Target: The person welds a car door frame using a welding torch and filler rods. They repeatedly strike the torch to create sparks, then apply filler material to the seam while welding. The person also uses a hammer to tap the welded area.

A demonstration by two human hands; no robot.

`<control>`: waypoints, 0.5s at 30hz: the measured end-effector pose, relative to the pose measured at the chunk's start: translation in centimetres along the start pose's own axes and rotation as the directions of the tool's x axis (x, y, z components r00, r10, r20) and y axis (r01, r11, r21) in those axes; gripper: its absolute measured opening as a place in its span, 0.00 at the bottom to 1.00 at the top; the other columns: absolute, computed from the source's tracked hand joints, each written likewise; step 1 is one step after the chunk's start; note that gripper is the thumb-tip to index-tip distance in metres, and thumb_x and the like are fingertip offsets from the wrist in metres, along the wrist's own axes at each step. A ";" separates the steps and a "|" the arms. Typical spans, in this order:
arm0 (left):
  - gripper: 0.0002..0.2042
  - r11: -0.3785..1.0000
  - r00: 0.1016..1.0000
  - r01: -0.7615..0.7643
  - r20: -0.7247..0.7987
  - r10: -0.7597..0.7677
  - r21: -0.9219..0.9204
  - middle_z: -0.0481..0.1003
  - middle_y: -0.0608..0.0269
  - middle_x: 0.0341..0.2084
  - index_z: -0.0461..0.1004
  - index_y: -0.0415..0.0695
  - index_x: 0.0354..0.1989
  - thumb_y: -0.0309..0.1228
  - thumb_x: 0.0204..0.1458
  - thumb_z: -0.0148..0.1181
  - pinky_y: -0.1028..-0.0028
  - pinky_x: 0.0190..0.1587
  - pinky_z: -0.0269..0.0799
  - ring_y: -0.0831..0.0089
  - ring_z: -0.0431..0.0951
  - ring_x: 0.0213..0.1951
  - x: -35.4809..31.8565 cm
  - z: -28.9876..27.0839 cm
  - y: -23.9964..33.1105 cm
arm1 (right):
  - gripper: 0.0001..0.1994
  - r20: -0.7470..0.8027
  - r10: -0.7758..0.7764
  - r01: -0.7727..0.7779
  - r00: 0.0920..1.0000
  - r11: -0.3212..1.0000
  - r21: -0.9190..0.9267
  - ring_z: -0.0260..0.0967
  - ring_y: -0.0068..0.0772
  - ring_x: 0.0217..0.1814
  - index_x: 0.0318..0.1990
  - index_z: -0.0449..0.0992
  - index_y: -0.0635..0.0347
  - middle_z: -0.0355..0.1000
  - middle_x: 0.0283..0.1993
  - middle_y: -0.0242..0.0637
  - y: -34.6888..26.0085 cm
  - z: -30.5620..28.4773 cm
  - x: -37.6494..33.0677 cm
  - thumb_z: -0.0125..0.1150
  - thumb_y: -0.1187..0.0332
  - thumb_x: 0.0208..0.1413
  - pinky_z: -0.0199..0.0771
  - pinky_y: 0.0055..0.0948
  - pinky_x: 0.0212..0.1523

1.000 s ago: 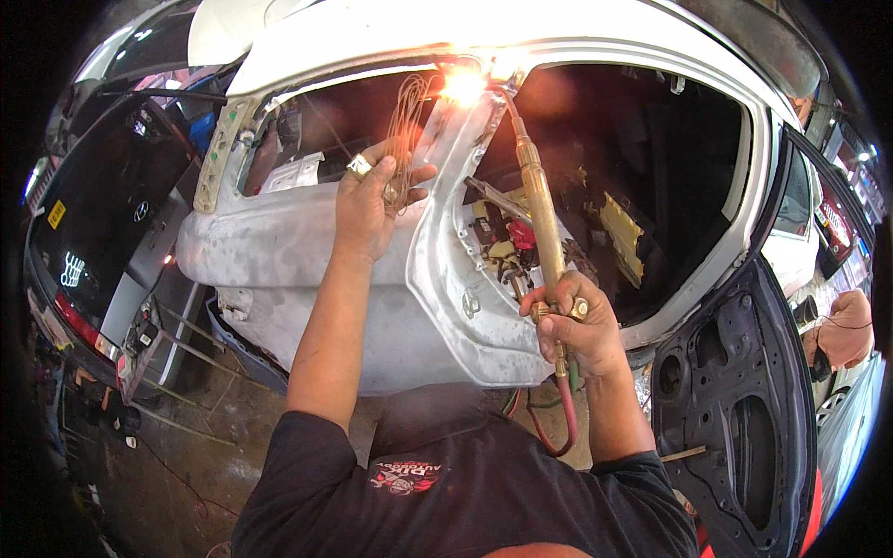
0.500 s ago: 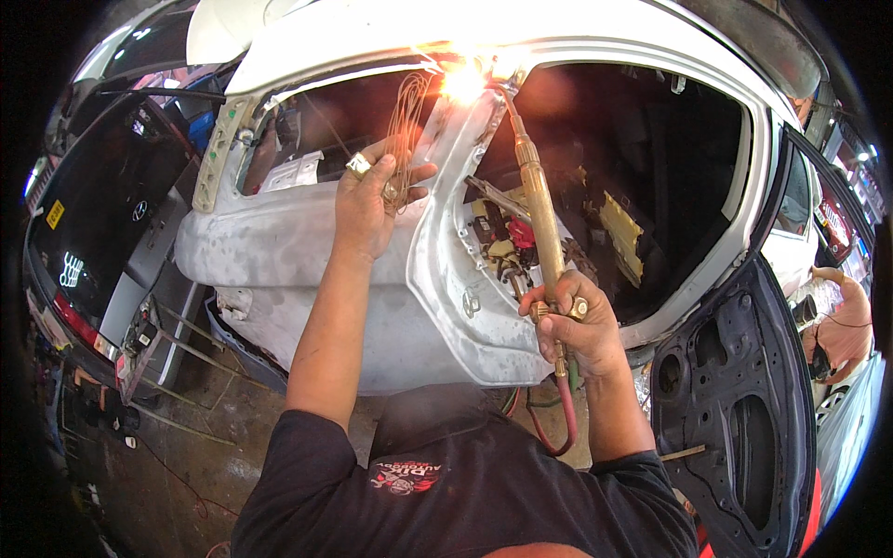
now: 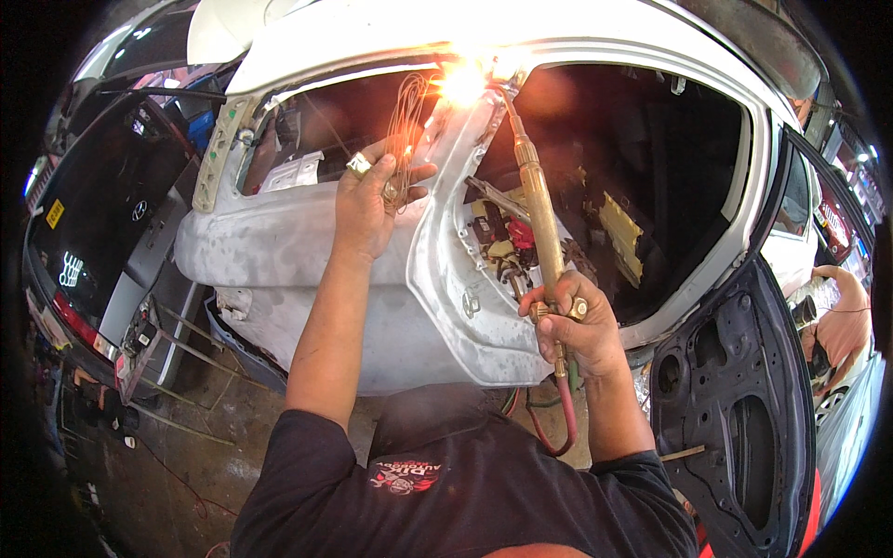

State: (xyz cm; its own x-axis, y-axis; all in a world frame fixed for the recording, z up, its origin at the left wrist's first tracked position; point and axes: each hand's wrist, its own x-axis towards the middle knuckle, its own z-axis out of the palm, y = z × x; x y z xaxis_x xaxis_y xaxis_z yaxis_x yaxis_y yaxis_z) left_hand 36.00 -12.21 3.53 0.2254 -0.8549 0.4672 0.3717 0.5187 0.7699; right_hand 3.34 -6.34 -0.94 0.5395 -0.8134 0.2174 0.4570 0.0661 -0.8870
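Note:
My right hand (image 3: 579, 325) is closed round the valve end of a brass gas welding torch (image 3: 539, 212). Its narrow tip points up at a bright flame (image 3: 463, 86) where the pillar meets the roof edge of a car body. Glare hides the heated spot itself. In my left hand (image 3: 370, 200) is a looped bundle of thin copper-coloured wire (image 3: 406, 130), its upper end close to the flame. A shiny ring-like band sits on that hand. The grey, sanded rear side panel (image 3: 307, 237) of the car lies beneath both hands.
Red and green hoses (image 3: 564, 418) hang from the torch. A dark bare door panel (image 3: 735, 400) stands at the right, with a person (image 3: 842, 321) beyond it. Metal frame legs (image 3: 191, 349) and a dark tailgate (image 3: 112, 214) are at the left. Loose parts (image 3: 507, 246) lie inside the door opening.
Hands and torch hold nearly the same place. The flame's glow has shifted slightly, with fewer sparks on its left side. The person at the right has moved a little.

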 end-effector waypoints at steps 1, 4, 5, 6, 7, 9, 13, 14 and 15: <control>0.16 1.000 1.000 -0.003 0.007 0.003 0.002 0.80 0.55 0.53 0.72 0.39 0.60 0.32 0.68 0.55 0.66 0.41 0.86 0.56 0.86 0.48 0.0 0.0 0.0 | 0.15 0.002 0.000 0.000 1.000 1.000 0.000 0.72 0.22 0.21 0.34 0.65 0.52 0.76 0.44 0.56 0.0 0.0 0.0 0.67 0.82 0.53 0.73 0.21 0.20; 0.17 1.000 1.000 -0.008 0.002 0.007 0.006 0.80 0.55 0.54 0.72 0.38 0.60 0.33 0.68 0.56 0.66 0.41 0.85 0.55 0.86 0.48 0.1 -0.1 -0.1 | 0.15 -0.002 0.008 -0.008 1.000 1.000 -0.003 0.72 0.22 0.21 0.34 0.65 0.52 0.76 0.44 0.56 -0.1 0.0 0.0 0.67 0.82 0.53 0.73 0.21 0.20; 0.16 1.000 1.000 -0.005 0.000 0.005 0.004 0.80 0.56 0.50 0.72 0.39 0.60 0.32 0.68 0.55 0.66 0.41 0.86 0.55 0.86 0.48 0.1 -0.1 -0.1 | 0.15 -0.005 0.013 -0.013 1.000 1.000 -0.003 0.72 0.22 0.21 0.34 0.66 0.52 0.76 0.44 0.56 0.0 0.0 0.0 0.67 0.82 0.53 0.73 0.21 0.20; 0.16 1.000 1.000 -0.003 -0.003 0.003 0.003 0.81 0.58 0.47 0.73 0.39 0.60 0.32 0.68 0.55 0.66 0.41 0.86 0.55 0.86 0.48 0.0 0.0 0.1 | 0.15 0.000 0.011 -0.011 1.000 1.000 0.000 0.72 0.22 0.21 0.34 0.66 0.52 0.76 0.44 0.56 0.0 0.0 0.0 0.67 0.82 0.53 0.73 0.21 0.20; 0.16 1.000 1.000 -0.001 -0.005 0.001 0.001 0.81 0.60 0.44 0.73 0.40 0.61 0.31 0.68 0.55 0.67 0.40 0.86 0.55 0.85 0.48 0.0 0.1 0.2 | 0.15 0.005 0.009 -0.009 1.000 1.000 0.003 0.72 0.22 0.21 0.34 0.66 0.52 0.76 0.44 0.56 0.0 0.0 0.0 0.67 0.82 0.53 0.74 0.21 0.20; 0.16 1.000 1.000 0.000 -0.008 0.000 0.004 0.81 0.60 0.44 0.73 0.39 0.61 0.31 0.68 0.54 0.67 0.41 0.86 0.54 0.85 0.48 -0.1 0.2 0.3 | 0.15 0.013 0.003 -0.003 1.000 1.000 0.008 0.72 0.22 0.21 0.34 0.66 0.52 0.76 0.44 0.56 0.1 -0.1 0.1 0.67 0.82 0.54 0.74 0.21 0.20; 0.16 1.000 1.000 0.003 -0.009 -0.003 0.005 0.81 0.60 0.44 0.73 0.39 0.61 0.31 0.68 0.54 0.66 0.41 0.86 0.54 0.85 0.48 -0.1 0.3 0.3 | 0.15 0.020 -0.006 0.006 1.000 1.000 0.011 0.72 0.23 0.21 0.35 0.66 0.53 0.76 0.44 0.57 0.1 -0.1 0.1 0.68 0.82 0.54 0.75 0.21 0.21; 0.16 1.000 1.000 0.003 -0.009 -0.003 0.004 0.81 0.59 0.44 0.73 0.40 0.61 0.31 0.68 0.54 0.66 0.41 0.86 0.54 0.85 0.48 -0.1 0.3 0.4 | 0.15 0.021 -0.008 0.008 1.000 1.000 0.011 0.72 0.23 0.21 0.35 0.66 0.53 0.76 0.45 0.57 0.1 -0.1 0.1 0.68 0.82 0.54 0.75 0.21 0.21; 0.16 1.000 1.000 0.002 -0.009 -0.002 0.004 0.81 0.59 0.44 0.73 0.40 0.61 0.31 0.68 0.54 0.66 0.41 0.86 0.54 0.85 0.48 -0.1 0.3 0.4 | 0.15 0.023 -0.005 0.005 1.000 1.000 0.013 0.72 0.23 0.22 0.35 0.66 0.53 0.76 0.45 0.57 0.1 -0.1 0.2 0.68 0.82 0.54 0.75 0.21 0.22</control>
State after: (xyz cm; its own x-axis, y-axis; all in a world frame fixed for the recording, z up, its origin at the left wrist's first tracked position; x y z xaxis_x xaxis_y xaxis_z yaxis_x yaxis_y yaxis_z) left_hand 35.87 -11.93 3.90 0.2326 -0.8560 0.4618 0.3690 0.5170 0.7724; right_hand 3.36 -6.54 -1.04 0.5535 -0.8000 0.2316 0.4689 0.0695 -0.8805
